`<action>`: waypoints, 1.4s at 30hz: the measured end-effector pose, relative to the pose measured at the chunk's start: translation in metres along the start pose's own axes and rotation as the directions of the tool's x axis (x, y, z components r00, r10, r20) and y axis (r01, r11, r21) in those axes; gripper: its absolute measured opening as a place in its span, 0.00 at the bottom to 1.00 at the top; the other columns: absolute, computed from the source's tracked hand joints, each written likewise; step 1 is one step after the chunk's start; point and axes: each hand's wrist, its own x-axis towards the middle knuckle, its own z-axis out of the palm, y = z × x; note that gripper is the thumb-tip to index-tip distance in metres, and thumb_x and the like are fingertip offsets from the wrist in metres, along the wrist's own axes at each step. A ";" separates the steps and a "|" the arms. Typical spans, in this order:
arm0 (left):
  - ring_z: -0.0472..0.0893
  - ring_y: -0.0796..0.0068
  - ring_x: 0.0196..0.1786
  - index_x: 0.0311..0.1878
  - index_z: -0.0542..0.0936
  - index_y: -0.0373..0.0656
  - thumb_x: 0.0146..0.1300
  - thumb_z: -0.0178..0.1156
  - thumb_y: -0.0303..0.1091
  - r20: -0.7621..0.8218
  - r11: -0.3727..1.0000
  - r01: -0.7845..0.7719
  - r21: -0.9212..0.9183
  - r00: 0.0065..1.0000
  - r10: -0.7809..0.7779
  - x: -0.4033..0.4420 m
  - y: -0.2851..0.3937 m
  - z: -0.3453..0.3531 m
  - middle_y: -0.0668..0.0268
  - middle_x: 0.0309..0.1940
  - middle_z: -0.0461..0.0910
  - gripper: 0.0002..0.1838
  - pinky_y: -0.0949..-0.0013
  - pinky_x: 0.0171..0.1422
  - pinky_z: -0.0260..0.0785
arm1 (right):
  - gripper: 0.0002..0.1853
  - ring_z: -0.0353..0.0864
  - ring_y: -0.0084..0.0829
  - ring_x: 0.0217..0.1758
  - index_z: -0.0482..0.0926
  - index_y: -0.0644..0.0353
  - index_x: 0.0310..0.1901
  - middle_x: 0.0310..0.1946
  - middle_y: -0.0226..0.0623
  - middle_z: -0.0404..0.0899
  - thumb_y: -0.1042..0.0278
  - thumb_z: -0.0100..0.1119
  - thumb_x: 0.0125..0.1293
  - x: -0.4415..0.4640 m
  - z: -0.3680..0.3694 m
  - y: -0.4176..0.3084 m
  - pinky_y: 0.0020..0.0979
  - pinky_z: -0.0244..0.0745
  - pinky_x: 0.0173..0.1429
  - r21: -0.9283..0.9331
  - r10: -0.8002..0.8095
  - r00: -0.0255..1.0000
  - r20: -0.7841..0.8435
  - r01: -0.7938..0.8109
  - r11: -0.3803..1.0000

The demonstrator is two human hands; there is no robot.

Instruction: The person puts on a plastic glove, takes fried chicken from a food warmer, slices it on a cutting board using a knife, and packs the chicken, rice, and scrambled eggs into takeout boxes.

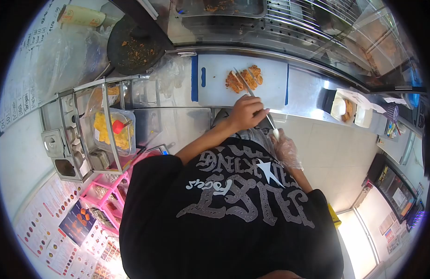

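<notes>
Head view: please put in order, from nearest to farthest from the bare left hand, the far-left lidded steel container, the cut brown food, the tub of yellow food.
1. Cut brown food, on the cutting board ahead of the left hand.
2. Tub of yellow food, to the left.
3. Lidded steel container, farther left.

Pale tiled floor (331, 151), shiny metal counter (310, 88), white wall (26, 151) with menu sheets (33, 228), bright light (359, 237) at lower right
</notes>
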 end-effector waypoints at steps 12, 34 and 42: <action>0.76 0.72 0.31 0.62 0.74 0.45 0.63 0.65 0.32 -0.358 0.698 0.699 -0.156 0.619 -0.699 -0.045 -0.075 -0.023 0.60 0.41 0.75 0.23 0.68 0.40 0.72 | 0.27 0.83 0.62 0.41 0.72 0.57 0.62 0.34 0.62 0.82 0.45 0.51 0.73 0.002 -0.031 -0.005 0.56 0.76 0.44 -0.131 0.054 0.997 0.057 -0.046 0.990; 0.78 0.52 0.46 0.58 0.79 0.44 0.62 0.62 0.42 -0.160 0.629 0.556 0.543 0.804 -0.572 -0.011 -0.062 -0.027 0.55 0.43 0.74 0.23 0.51 0.48 0.73 | 0.21 0.81 0.66 0.35 0.65 0.56 0.56 0.30 0.64 0.81 0.47 0.47 0.75 0.063 0.053 -0.037 0.60 0.74 0.39 -0.077 -0.033 0.999 -0.009 0.032 0.996; 0.79 0.49 0.46 0.61 0.75 0.38 0.61 0.60 0.40 -0.057 0.645 0.530 0.550 0.795 -0.604 -0.021 -0.053 -0.009 0.51 0.44 0.74 0.26 0.51 0.50 0.74 | 0.23 0.83 0.62 0.39 0.65 0.55 0.57 0.32 0.60 0.83 0.46 0.49 0.73 0.034 0.035 0.023 0.59 0.74 0.41 -0.158 0.044 0.993 0.111 -0.026 0.987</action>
